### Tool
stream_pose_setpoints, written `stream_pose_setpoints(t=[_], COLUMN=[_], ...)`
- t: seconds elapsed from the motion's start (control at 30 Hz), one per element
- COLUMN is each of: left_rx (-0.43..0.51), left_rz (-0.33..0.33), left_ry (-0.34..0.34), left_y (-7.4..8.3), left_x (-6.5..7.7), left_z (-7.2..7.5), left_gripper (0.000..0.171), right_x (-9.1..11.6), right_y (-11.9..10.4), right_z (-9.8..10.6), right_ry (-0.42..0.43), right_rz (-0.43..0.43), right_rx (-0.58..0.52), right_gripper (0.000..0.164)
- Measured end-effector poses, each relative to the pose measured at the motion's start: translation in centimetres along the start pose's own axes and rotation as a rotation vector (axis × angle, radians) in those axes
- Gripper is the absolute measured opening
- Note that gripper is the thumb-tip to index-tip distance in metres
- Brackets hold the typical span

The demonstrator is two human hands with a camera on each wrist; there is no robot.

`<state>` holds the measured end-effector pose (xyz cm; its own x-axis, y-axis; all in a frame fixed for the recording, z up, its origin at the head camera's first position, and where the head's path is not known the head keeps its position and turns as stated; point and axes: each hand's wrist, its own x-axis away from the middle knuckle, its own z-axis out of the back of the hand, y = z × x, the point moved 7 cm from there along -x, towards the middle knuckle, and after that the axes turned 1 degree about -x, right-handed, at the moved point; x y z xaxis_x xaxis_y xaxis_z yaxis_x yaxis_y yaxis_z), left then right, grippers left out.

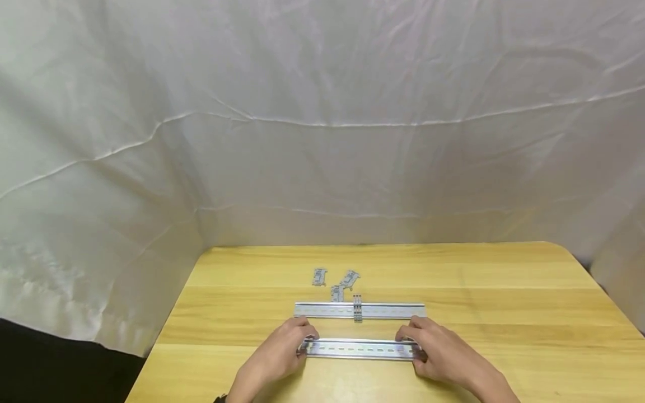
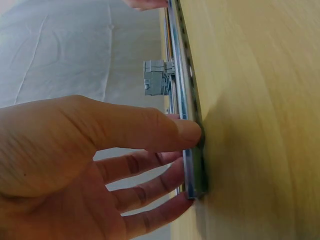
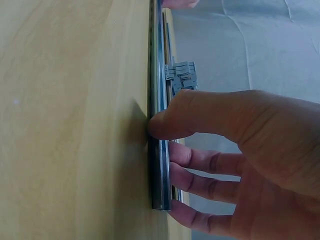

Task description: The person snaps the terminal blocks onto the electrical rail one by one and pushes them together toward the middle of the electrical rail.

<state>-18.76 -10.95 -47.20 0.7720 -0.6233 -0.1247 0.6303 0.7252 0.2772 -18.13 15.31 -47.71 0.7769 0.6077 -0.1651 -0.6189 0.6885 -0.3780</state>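
Observation:
A slotted metal DIN rail spans between my two hands near the front of the table. My left hand pinches its left end, thumb on the near edge and fingers on the far side. The right end is gripped the same way by my right hand. Just beyond lies a second DIN rail, roughly parallel, with a small stack of grey terminal blocks standing across it. In the left wrist view, those grey blocks show behind the held rail.
Three loose grey terminal blocks lie past the far rail: one at the left, one tilted block, and one block close to the rail. A pale fabric curtain hangs behind the wooden table.

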Motion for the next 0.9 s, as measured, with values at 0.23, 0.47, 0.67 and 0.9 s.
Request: stream_pose_setpoints(t=[0.23,0.47,0.67,0.9], left_rx=[0.012,0.038,0.023,0.012], left_rz=[0.021,0.035,0.020,-0.004], left_ry=[-0.012,-0.018,0.007,0.025], left_y=[0.0,0.0,0.4,0.6], left_x=[-0.1,-0.1,-0.2,-0.8], left_z=[-0.1,-0.1,-0.1,0.0], left_gripper=[0.032,0.032,0.029,0.030], right_x=[0.1,-0.9,-5.4,-11.9], right_y=[0.2,0.0,-0.1,1.8], right_z=[-0.1,1.4,4.0,4.2], right_ry=[-0.033,-0.011,0.084,0.005], right_rz=[-0.027,-0.046,-0.022,-0.110], right_rx=[-0.014,-0.041,-0.081,-0.101], right_gripper=[0.036,0.032,0.032,0.034])
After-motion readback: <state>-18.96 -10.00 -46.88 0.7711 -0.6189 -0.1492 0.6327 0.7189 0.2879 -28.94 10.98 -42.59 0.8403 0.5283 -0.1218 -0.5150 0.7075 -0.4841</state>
